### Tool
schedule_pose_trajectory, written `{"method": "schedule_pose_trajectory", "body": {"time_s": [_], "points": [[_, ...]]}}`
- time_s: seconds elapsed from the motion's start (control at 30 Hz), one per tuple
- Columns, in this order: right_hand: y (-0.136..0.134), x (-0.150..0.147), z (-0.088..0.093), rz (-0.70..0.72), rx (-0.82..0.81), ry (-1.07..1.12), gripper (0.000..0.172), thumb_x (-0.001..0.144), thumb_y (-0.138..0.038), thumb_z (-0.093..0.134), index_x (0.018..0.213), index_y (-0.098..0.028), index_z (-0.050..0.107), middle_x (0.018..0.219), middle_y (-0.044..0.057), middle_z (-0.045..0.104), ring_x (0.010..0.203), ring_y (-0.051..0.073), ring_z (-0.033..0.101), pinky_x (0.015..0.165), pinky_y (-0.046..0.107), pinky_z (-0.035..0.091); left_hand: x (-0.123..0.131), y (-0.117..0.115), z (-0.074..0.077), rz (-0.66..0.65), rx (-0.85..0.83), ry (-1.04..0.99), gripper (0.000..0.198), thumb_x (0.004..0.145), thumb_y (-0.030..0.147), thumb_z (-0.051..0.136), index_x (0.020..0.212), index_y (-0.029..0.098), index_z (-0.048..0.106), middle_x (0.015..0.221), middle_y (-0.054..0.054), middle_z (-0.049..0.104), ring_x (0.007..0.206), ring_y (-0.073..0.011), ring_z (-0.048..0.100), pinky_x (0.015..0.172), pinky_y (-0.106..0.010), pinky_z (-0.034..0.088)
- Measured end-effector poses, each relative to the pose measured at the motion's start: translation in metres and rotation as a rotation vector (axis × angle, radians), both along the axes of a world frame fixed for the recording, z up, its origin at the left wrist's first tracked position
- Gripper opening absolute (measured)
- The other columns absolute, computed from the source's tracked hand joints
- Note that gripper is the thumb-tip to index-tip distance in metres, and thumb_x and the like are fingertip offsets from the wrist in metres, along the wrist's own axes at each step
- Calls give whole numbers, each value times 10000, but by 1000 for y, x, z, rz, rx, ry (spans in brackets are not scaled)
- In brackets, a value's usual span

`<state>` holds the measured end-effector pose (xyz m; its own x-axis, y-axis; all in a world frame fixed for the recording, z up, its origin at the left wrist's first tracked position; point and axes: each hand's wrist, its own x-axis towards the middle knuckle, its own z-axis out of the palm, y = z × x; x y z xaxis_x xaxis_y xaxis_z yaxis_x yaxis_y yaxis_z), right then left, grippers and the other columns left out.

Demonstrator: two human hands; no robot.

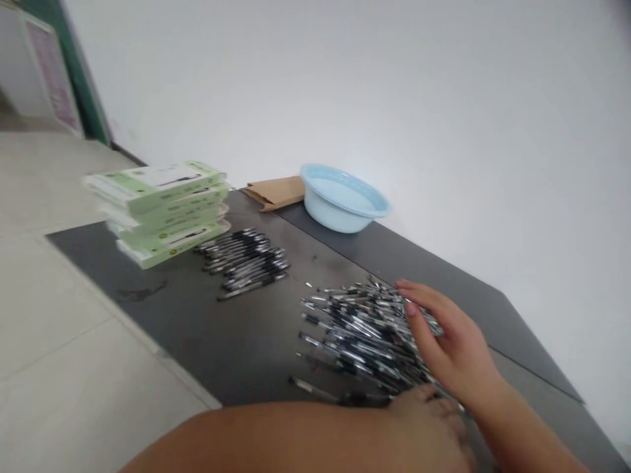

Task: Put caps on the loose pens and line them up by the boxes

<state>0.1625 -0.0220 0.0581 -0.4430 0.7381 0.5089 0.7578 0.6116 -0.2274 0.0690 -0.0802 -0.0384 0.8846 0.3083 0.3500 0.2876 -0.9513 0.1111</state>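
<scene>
two bare hands over a large heap of pens (367, 332), on the right part of a dark table (246, 348). nearest of all, a left forearm (276, 433), stretched from the lower left past the near edge of the table. at the end of it, the left hand (434, 420), back upward and fingers bent down onto the near side of the heap, touching pens; impossible to tell whether closed on any. just beside and a little farther in, the right hand (458, 348), open, with fingers and thumb stretched out over the right side of the heap.

in the heap, many clear barrels with black parts, blurred and partly crossing, mostly slanting the same way. at its near fringe, one pen (313, 389) just beyond the left forearm.

toward the left end of the table, close to the near edge, a dark smear (140, 292). farther in, apart from the heap, a smaller group of pens (244, 259), laid roughly side by side. just beside it, near the left corner, a stack of green-and-white boxes (172, 213), slightly uneven, with a pen printed on the top one.

along the far edge of the table, a light blue basin (335, 217), upright, and a flat brown paper bag (276, 192) partly behind its left side. beyond, a white wall (444, 131); past the left end, a pale tiled floor (64, 328) and a green panel (81, 85).
</scene>
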Motion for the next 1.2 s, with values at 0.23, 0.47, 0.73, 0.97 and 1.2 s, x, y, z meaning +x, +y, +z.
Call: {"method": "schedule_pose_trajectory", "body": {"time_s": [0.23, 0.47, 0.73, 0.97, 1.2], "points": [[-97, 228, -46, -742, -324, 152, 607, 1023, -606, 521, 1519, -256, 529, 1590, 146, 546, 1479, 378, 494, 1237, 606, 357, 0, 15, 7, -105, -213, 1, 638, 1007, 613, 537, 1442, 150, 594, 1584, -177, 517, 1539, -332, 392, 1286, -519, 272], [-91, 284, -99, -707, -471, 244, 847, 954, -829, 391, 1487, -199, 580, 1561, 194, 571, 1505, 408, 454, 1255, 613, 314, -4, 37, 17, 97, -270, 125, 800, 954, 641, 611, 1627, 265, 398, 1753, -125, 209, 1633, -345, 149, 1312, -593, 83], [-32, 234, -94, -386, -528, 204, 660, 1038, -665, 453, 1528, -234, 554, 1569, 108, 584, 1438, 323, 549, 1227, 504, 401, -7, 55, 15, 278, -278, 167, 765, 970, 566, 605, 1638, 258, 396, 1739, -117, 261, 1621, -355, 196, 1307, -590, 140], [15, 205, -82, -442, -484, 38, 414, 1045, -501, 567, 1201, -159, 739, 1217, 147, 751, 1183, 295, 677, 1085, 484, 494, -6, 62, 19, 278, -191, 90, 520, 1025, 394, 573, 1525, 255, 546, 1636, -92, 479, 1553, -337, 363, 1275, -574, 259], [32, 192, -84, -543, -452, -30, 269, 1029, -423, 665, 1067, -161, 713, 1075, 58, 737, 971, 215, 713, 913, 439, 581, -4, 65, 23, 253, -187, 22, 341, 1010, 338, 624, 1337, 249, 665, 1461, -73, 639, 1447, -321, 491, 1214, -541, 371]]}}
